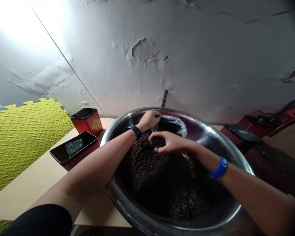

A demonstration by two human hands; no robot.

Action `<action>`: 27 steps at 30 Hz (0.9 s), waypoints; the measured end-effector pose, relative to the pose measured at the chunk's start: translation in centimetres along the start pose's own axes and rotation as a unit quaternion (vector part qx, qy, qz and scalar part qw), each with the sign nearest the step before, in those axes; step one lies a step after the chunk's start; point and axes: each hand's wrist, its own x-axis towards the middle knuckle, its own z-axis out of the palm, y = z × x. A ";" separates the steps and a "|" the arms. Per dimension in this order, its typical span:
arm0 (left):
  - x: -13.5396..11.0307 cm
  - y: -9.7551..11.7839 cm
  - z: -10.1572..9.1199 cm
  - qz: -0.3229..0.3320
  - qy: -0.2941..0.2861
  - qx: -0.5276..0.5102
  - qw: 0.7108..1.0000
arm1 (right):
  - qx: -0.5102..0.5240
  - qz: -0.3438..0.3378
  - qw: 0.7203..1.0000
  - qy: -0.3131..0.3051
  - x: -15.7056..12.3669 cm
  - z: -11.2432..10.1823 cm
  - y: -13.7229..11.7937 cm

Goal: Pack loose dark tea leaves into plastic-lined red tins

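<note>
A big steel basin [127,203] sits in front of me, filled with dark loose tea leaves [159,183]. At its far side lies a clear plastic bag [178,124] with its mouth toward me. My left hand [149,119], a black watch on the wrist, is closed on the bag's rim and holds it up. My right hand [168,141], with a blue wristband, is cupped and closed round a clump of the leaves just in front of the bag's mouth.
Two red tins with black tops stand on the tan table [34,183] to the left: an upright one [87,120] and a flat one [73,150]. More dark red boxes [241,134] lie at the right. A yellow foam mat [22,134] and a peeling white wall are behind.
</note>
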 end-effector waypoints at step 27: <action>0.0 -2.7 -1.5 -0.210 -0.026 0.121 0.970 | -0.195 0.369 0.880 0.226 -3.0 -4.7 5.8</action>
